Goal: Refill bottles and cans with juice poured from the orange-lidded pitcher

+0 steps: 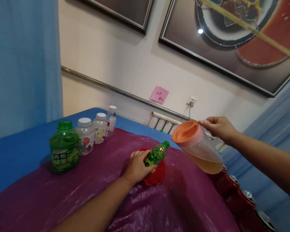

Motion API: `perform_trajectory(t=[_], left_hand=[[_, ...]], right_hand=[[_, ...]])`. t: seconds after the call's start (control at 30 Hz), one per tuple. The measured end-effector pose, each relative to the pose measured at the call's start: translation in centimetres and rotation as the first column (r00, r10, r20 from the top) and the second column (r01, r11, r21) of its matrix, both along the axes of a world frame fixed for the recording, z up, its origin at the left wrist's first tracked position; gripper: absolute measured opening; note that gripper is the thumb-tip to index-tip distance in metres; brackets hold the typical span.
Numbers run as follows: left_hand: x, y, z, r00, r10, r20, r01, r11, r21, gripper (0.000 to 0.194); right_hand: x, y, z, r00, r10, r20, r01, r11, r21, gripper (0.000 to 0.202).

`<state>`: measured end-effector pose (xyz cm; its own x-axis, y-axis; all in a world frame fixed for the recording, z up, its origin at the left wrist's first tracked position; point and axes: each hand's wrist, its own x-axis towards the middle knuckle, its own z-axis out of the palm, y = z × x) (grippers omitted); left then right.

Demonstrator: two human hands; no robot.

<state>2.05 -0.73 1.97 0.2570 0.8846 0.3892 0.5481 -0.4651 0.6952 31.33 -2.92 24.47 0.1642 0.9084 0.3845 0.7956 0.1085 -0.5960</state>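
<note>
My left hand (138, 166) is wrapped round a small green bottle (157, 154), which has an open green mouth and leans a little to the right over a red scalloped dish (159, 175). My right hand (216, 127) grips the handle of a clear pitcher (203, 154) with an orange lid (186, 130). The pitcher is tilted left, its lid edge close beside the bottle's mouth. Yellowish liquid lies low in the pitcher's body. Whether any liquid passes between the two is too small to tell.
A large green bottle (64, 148) and white-capped clear jars (85, 137) line the left side of the purple-covered table (91, 183). Several red cans (240, 199) run along the right edge. Behind are a metal rail (111, 87), a socket (191, 101) and framed pictures; blue curtains hang at both sides.
</note>
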Motion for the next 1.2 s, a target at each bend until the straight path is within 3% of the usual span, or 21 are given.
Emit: perform_trajectory(t=[1.2], left_hand=[[-0.06, -0.17, 0.13, 1.0, 0.007, 0.007, -0.007, 1.0, 0.001, 0.055]], right_hand=[[-0.28, 0.15, 0.3, 1.0, 0.028, 0.013, -0.028, 1.0, 0.0, 0.062]])
